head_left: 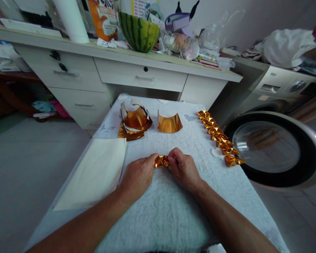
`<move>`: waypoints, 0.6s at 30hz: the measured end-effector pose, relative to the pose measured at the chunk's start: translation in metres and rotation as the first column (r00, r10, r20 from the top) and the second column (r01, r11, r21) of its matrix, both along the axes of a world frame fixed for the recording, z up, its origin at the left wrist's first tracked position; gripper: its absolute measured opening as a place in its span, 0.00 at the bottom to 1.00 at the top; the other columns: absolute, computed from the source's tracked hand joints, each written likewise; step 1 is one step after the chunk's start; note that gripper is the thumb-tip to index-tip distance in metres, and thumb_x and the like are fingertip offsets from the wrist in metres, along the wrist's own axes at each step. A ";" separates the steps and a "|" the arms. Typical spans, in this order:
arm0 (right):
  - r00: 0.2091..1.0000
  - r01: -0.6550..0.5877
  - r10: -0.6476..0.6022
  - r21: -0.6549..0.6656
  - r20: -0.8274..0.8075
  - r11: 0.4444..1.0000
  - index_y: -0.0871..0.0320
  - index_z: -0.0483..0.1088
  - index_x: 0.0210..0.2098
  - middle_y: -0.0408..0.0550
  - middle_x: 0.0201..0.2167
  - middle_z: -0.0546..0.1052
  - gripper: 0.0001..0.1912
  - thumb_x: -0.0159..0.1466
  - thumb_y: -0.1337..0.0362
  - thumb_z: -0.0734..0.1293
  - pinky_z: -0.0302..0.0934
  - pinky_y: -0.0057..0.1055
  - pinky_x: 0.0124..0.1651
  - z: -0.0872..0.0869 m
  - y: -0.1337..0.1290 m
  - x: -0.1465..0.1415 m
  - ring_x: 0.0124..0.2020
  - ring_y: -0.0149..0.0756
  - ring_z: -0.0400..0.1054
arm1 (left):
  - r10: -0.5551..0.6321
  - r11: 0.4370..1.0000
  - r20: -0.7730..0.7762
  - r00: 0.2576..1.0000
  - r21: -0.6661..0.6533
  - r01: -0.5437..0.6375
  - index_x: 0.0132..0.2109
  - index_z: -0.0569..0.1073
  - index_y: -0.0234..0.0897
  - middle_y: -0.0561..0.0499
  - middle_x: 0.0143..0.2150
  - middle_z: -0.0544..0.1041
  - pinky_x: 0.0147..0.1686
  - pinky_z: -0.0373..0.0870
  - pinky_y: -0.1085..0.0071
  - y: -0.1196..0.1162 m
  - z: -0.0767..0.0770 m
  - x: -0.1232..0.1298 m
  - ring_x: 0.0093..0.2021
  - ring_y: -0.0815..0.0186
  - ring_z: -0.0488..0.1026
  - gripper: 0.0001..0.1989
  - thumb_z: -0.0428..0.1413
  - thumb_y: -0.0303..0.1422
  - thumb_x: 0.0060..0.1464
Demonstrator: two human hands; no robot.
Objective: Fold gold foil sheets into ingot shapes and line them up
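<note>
A small crumpled piece of gold foil (pixel 161 161) is held at both ends over the cloth-covered table (pixel 158 218). My left hand (pixel 139 174) grips its left end, and my right hand (pixel 183 168) pinches the right end. Beyond them lies a single curved gold sheet (pixel 170 123). To its left is a pile of curled gold sheets (pixel 135 119) with pale edges. Several folded gold foil pieces (pixel 218 135) form a row along the table's right side. Flat pale paper (pixel 92 174) lies left of my left hand.
Behind the table stands a white desk (pixel 144 78) with drawers, bearing a cut watermelon (pixel 139 32), a white roll (pixel 71 21) and plastic bags. At the right, a washing machine's open round door (pixel 270 142) sits close to the table edge.
</note>
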State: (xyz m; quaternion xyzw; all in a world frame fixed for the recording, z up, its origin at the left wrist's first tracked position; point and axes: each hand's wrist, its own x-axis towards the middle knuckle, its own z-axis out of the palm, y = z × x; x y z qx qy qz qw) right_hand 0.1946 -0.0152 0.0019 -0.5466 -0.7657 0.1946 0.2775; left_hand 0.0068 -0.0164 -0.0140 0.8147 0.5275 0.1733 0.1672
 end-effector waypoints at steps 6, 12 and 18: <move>0.996 -0.089 0.088 -0.024 -0.015 0.996 0.56 0.63 0.35 0.41 0.24 0.72 0.06 0.67 0.66 0.57 0.54 0.24 0.29 0.001 -0.002 -0.002 0.24 0.30 0.66 | 0.026 0.999 -0.002 1.000 -0.023 -0.026 0.55 0.69 0.37 0.46 0.44 0.81 0.42 0.73 0.65 0.001 0.006 -0.001 0.43 0.60 0.79 0.18 0.43 0.25 0.62; 1.000 -0.011 0.011 -0.027 -0.014 1.000 0.56 0.63 0.36 0.42 0.24 0.73 0.07 0.68 0.65 0.56 0.55 0.25 0.30 0.003 -0.001 -0.001 0.24 0.31 0.68 | 0.012 1.000 0.073 0.997 -0.026 -0.010 0.56 0.69 0.39 0.48 0.45 0.81 0.43 0.72 0.67 0.001 0.006 0.000 0.44 0.62 0.79 0.17 0.43 0.27 0.64; 0.993 -0.029 0.026 -0.027 -0.113 0.999 0.55 0.63 0.41 0.39 0.23 0.71 0.04 0.66 0.64 0.59 0.55 0.25 0.29 0.005 -0.001 0.000 0.23 0.31 0.66 | 0.087 0.996 0.087 0.992 -0.036 -0.084 0.55 0.70 0.39 0.48 0.45 0.81 0.43 0.73 0.66 0.002 0.009 -0.001 0.44 0.61 0.79 0.17 0.42 0.29 0.65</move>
